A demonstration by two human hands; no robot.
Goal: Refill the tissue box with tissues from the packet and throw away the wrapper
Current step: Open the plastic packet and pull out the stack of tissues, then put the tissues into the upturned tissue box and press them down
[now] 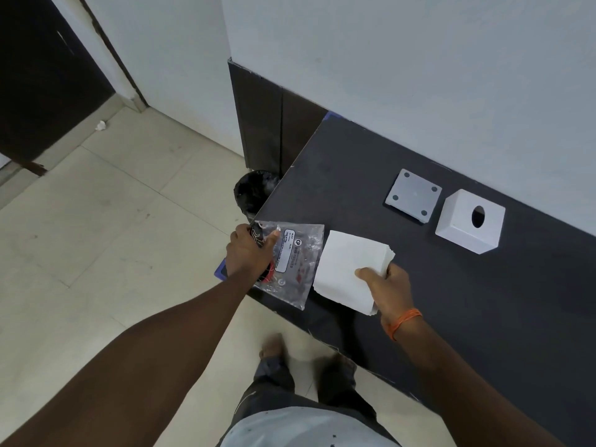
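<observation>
At the left end of the scene I saw pale floor tiles and a small crumpled white scrap lying near the dark doorway. Beside the tabletop's left edge stood a round bin lined with black plastic, partly hidden by the dark matte tabletop. Over that near left corner my left hand was clamped on the crinkled clear plastic wrapper with black and red print, thumb on top, the wrapper looking flat and emptied and held just above the surface. Just right of it, its edge meeting the wrapper, my right hand pinched a square stack of white tissues between thumb and fingers; an orange thread band circled that wrist. Farther back on the tabletop lay a flat grey square base plate with four dark round pads, and just beside it, to the right, the white cube-shaped tissue box cover with a round hole rested tilted toward me, apart from the tissues.
</observation>
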